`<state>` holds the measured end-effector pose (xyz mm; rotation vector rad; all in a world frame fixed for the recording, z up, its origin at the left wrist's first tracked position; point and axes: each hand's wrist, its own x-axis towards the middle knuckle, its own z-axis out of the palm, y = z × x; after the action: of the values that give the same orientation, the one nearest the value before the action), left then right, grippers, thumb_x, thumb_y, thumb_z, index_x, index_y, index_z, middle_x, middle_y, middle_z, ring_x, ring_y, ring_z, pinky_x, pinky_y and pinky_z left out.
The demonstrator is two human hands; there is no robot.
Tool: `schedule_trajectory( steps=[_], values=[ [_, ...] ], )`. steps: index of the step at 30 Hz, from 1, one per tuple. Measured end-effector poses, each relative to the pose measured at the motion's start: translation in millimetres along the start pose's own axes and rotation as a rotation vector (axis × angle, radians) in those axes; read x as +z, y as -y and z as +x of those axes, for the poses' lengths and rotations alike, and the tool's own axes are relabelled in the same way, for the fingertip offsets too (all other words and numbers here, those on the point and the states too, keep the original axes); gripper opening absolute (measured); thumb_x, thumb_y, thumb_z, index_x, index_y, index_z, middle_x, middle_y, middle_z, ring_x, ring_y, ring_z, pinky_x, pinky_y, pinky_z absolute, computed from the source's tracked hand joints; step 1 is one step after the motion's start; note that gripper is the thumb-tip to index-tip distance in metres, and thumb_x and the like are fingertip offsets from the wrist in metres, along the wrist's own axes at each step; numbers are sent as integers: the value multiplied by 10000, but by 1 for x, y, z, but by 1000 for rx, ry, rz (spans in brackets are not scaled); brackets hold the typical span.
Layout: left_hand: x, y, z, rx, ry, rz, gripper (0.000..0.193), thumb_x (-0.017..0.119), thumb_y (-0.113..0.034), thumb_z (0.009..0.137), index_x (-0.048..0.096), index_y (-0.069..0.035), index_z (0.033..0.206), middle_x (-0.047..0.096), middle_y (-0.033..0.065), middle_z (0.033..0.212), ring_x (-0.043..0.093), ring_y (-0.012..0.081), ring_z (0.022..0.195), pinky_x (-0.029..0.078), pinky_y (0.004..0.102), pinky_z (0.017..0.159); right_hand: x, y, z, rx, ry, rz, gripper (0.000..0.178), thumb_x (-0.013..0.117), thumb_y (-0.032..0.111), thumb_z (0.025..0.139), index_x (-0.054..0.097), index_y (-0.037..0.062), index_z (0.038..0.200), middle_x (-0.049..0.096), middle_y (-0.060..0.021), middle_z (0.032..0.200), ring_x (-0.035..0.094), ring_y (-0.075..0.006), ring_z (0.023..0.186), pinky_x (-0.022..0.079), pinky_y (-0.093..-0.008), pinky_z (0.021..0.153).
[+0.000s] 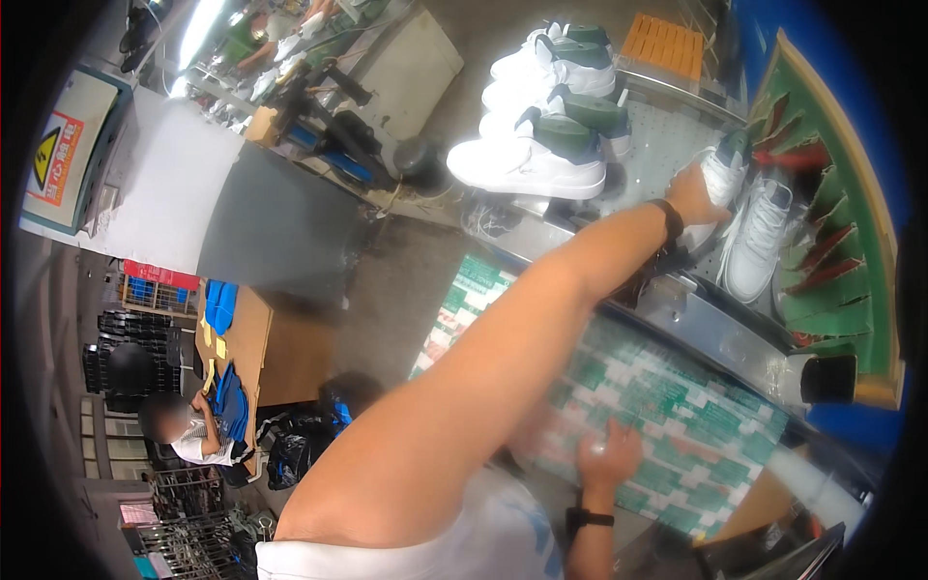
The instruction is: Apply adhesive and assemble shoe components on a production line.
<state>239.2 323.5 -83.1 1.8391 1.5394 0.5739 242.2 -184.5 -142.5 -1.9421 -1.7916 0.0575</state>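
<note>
My left arm reaches across to the upper right, and my left hand (pixel 694 196) is closed around a white sneaker (pixel 723 174) with a dark green collar. Right beside it lies another white sneaker (pixel 756 242), laces up, close to a green slit curtain (pixel 841 261). Lower down, my right hand (pixel 609 454) is held in front of a green-and-white patterned panel (pixel 677 425). Its fingers are curled in, with a pale spot at them; what they hold, if anything, is too blurred to name.
Several white sneakers with green linings (pixel 546 159) stand in a row on the metal conveyor (pixel 667 135). An orange slatted block (pixel 662 46) is beyond them. A yellow frame (pixel 894 290) edges the curtain. At far left, another person (pixel 198 435) sits at a brown table (pixel 280 348).
</note>
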Motion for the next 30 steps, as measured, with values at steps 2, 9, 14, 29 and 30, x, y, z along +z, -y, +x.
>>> schedule_trajectory(
  steps=[2, 9, 14, 29, 30],
  values=[
    [0, -1, 1, 39, 52, -8, 1240, 1024, -523, 675, 376, 89, 1537, 625, 323, 1462, 641, 472, 1372, 535, 495, 1165, -3, -2, -4, 13, 47, 7, 480, 797, 255, 766, 805, 87, 1216, 665, -175, 1103, 677, -363, 985, 563, -522, 852],
    [-53, -10, 11, 55, 124, -710, 685, 943, -321, 821, 705, 29, 1360, 812, 168, 1142, 803, 285, 1039, 644, 400, 946, 2, 0, -1, -21, 29, 45, 457, 798, 246, 770, 801, 87, 1199, 662, -184, 1121, 675, -369, 999, 559, -524, 865],
    [-115, -30, -58, 55, 344, -1059, 584, 809, -250, 960, 627, 14, 1448, 776, 130, 1205, 783, 236, 998, 654, 394, 877, -6, 2, -2, 0, 6, -17, 466, 801, 239, 762, 791, 92, 1204, 653, -182, 1129, 667, -384, 1006, 558, -519, 874],
    [-116, 69, -499, -313, -133, -533, 900, 937, -237, 853, 459, -4, 1580, 660, 173, 1428, 634, 297, 1355, 512, 431, 1150, -9, -3, -10, -34, -48, 40, 404, 800, 252, 808, 772, 81, 1173, 668, -194, 1143, 675, -428, 1022, 560, -537, 878],
    [-85, 97, -508, -225, -233, -399, 889, 943, -263, 844, 485, 0, 1559, 676, 210, 1393, 654, 357, 1333, 522, 468, 1135, -8, -7, -8, -72, -73, 19, 413, 802, 264, 815, 767, 79, 1183, 674, -207, 1148, 674, -442, 1027, 559, -549, 879]
  ],
)
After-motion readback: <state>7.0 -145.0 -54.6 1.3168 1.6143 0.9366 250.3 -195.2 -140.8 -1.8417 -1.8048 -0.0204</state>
